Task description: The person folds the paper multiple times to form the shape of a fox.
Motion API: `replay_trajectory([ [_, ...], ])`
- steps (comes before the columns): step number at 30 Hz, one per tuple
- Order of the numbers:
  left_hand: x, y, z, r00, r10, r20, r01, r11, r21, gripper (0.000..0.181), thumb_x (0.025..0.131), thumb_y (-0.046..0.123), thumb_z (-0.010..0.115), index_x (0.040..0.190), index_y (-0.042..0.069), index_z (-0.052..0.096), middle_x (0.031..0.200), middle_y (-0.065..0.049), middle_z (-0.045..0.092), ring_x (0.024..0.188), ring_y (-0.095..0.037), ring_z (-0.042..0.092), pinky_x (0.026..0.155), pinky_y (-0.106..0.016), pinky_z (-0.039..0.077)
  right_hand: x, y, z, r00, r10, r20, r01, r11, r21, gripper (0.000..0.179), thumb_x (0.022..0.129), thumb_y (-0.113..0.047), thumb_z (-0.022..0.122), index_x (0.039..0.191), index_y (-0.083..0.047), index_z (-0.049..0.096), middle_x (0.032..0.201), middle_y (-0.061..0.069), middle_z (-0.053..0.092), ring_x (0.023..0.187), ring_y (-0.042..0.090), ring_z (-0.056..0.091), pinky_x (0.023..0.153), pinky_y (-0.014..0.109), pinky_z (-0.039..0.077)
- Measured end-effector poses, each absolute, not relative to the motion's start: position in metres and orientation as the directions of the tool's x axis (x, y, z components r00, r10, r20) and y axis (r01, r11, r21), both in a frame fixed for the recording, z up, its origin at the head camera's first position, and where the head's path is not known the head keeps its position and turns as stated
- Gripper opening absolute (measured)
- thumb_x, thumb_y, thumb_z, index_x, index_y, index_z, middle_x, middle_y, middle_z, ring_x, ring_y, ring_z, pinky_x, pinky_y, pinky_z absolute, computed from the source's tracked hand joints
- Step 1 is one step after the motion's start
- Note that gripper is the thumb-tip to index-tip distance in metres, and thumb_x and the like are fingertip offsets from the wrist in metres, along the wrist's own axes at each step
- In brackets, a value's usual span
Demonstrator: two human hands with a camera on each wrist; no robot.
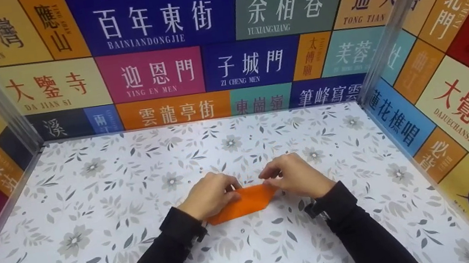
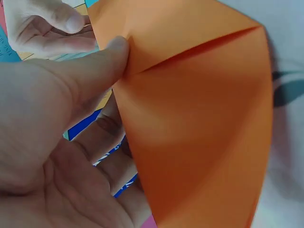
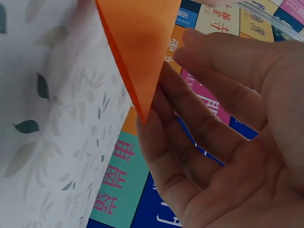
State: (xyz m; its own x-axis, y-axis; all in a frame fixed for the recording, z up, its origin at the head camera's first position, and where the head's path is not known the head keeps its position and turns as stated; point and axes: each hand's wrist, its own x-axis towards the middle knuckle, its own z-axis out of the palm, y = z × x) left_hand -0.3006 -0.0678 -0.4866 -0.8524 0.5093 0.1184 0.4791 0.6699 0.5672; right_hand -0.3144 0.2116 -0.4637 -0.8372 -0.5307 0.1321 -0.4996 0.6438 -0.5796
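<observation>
Orange folded paper [image 1: 246, 202]: between the two grips, its left part under the left grip [image 1: 209, 195], its far right corner at the right grip [image 1: 298, 178].
Upper flap [image 2: 166, 35]: just beside the left thumb [image 2: 104, 61], lying loosely over the rest, with a dark gap along its slanting edge.
Pointed end [image 3: 142, 102]: against the right fingers [image 3: 156, 137], which lie behind it.
Left grip: pinching the paper, thumb on the near face, fingers behind.
Right grip: relaxed, fingers softly bent and closed on nothing, thumb apart from the paper.
Step in hand: seemingly a fold partway through, the left grip steadying the paper while the right tends to the pointed end.
Next move: probably calls for the right grip to pinch that corner, line up the edges and press a crease without the left side slipping.
Floral-patterned surface [image 1: 253, 251]: below both grips; whether the paper touches it is hard to tell.
Black sleeves [image 1: 151, 262]: behind the grips, on the wearer's side.
Sign-printed walls [image 1: 150, 76]: beyond the grips and to either side, well apart from them.
</observation>
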Motion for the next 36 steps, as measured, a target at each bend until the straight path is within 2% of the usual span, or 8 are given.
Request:
replay_trajectory([
  [6, -0.302, -0.065, -0.496, -0.850, 0.511, 0.126, 0.482, 0.660, 0.576, 0.005, 0.103, 0.014, 0.089, 0.108, 0.013, 0.090, 0.093, -0.006, 0.086, 0.086, -0.021, 0.074, 0.084, -0.044, 0.062, -0.318, 0.210, -0.475, -0.838, -0.540, 0.072, -0.479, 0.668, -0.570, 0.016, 0.099, -0.004, 0.089, 0.115, -0.007, 0.091, 0.106, 0.008, 0.090, 0.096, 0.019, 0.083, 0.095, 0.044, 0.071],
  [11, -0.302, -0.065, -0.499, -0.845, 0.516, 0.142, 0.496, 0.656, 0.569, 0.006, 0.102, 0.014, 0.090, 0.108, 0.011, 0.090, 0.093, -0.006, 0.085, 0.085, -0.021, 0.073, 0.083, -0.044, 0.062, -0.319, 0.208, -0.482, -0.833, -0.550, 0.060, -0.489, 0.681, -0.546, 0.012, 0.097, -0.005, 0.091, 0.108, -0.009, 0.092, 0.099, 0.005, 0.089, 0.092, 0.015, 0.079, 0.093, 0.044, 0.069],
  [20, -0.301, -0.066, -0.497, -0.870, 0.481, 0.107, 0.452, 0.693, 0.562, 0.014, 0.102, 0.016, 0.091, 0.115, 0.011, 0.090, 0.108, -0.009, 0.088, 0.100, -0.027, 0.078, 0.094, -0.051, 0.066, -0.321, 0.206, -0.493, -0.837, -0.546, 0.036, -0.487, 0.713, -0.504, 0.014, 0.095, -0.004, 0.091, 0.108, -0.009, 0.091, 0.103, 0.006, 0.089, 0.097, 0.021, 0.080, 0.100, 0.051, 0.069],
  [28, -0.294, -0.075, -0.480, -0.875, 0.463, 0.138, 0.462, 0.717, 0.523, 0.017, 0.103, 0.014, 0.089, 0.120, 0.011, 0.090, 0.117, -0.010, 0.087, 0.109, -0.030, 0.079, 0.101, -0.052, 0.067, -0.323, 0.205, -0.494, -0.835, -0.548, 0.049, -0.492, 0.704, -0.512, 0.017, 0.096, -0.004, 0.091, 0.112, -0.009, 0.090, 0.105, 0.006, 0.089, 0.098, 0.020, 0.079, 0.101, 0.050, 0.068],
  [31, -0.286, -0.082, -0.477, -0.867, 0.474, 0.154, 0.482, 0.716, 0.505, 0.017, 0.104, 0.013, 0.088, 0.121, 0.011, 0.089, 0.118, -0.010, 0.086, 0.111, -0.031, 0.080, 0.102, -0.052, 0.067, -0.322, 0.205, -0.494, -0.838, -0.544, 0.045, -0.488, 0.710, -0.508, 0.017, 0.096, -0.004, 0.091, 0.113, -0.009, 0.090, 0.106, 0.006, 0.089, 0.099, 0.020, 0.079, 0.101, 0.050, 0.068],
  [36, -0.268, -0.090, -0.482, -0.815, 0.542, 0.205, 0.572, 0.698, 0.430, 0.016, 0.102, 0.012, 0.090, 0.118, 0.012, 0.090, 0.114, -0.009, 0.083, 0.106, -0.030, 0.079, 0.095, -0.050, 0.069, -0.321, 0.206, -0.495, -0.841, -0.540, 0.040, -0.482, 0.713, -0.509, 0.019, 0.097, -0.005, 0.091, 0.115, -0.009, 0.090, 0.109, 0.008, 0.089, 0.104, 0.024, 0.082, 0.104, 0.052, 0.069],
])
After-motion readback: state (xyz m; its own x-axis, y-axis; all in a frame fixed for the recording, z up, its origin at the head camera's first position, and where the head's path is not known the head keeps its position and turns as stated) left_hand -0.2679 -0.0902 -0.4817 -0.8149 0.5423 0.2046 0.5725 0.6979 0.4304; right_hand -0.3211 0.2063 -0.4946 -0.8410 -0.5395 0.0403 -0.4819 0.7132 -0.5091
